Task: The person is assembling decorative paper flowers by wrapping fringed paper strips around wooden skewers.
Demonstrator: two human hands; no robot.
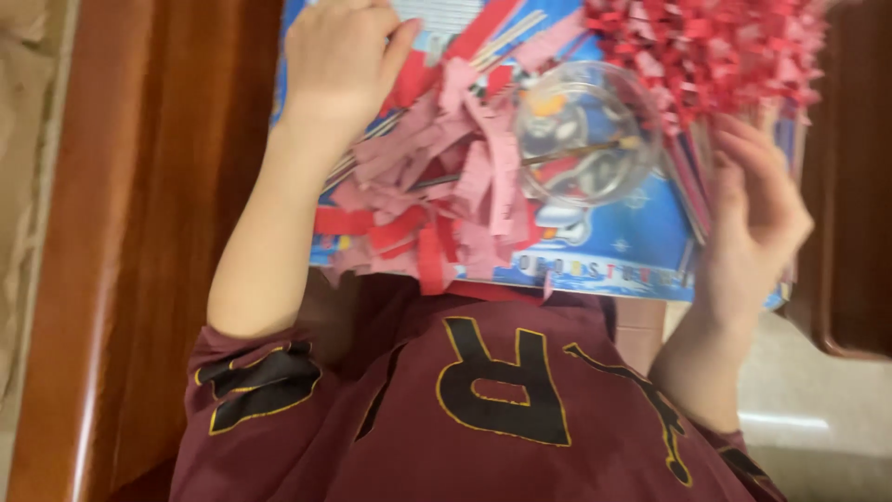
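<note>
My left hand (342, 58) rests at the top left on a blue printed board (641, 246). Its fingers are curled and partly cut off by the frame's top edge, with the thumb against pink and red paper strips (446, 200). What it holds, if anything, is hidden. The strips lie in a loose heap across the board, over some thin wooden sticks (506, 37). A clear glass bowl (587, 135) with a thin stick across it stands right of the heap. My right hand (754, 218) lies at the board's right edge, fingers apart, touching a stack of strips beneath a bunch of crinkled red paper (711, 46).
The board sits on my lap against my maroon shirt (483, 409). A brown wooden surface (158, 214) runs along the left, and another wooden edge (850, 232) stands at the right. A pale floor (808, 418) shows at the lower right.
</note>
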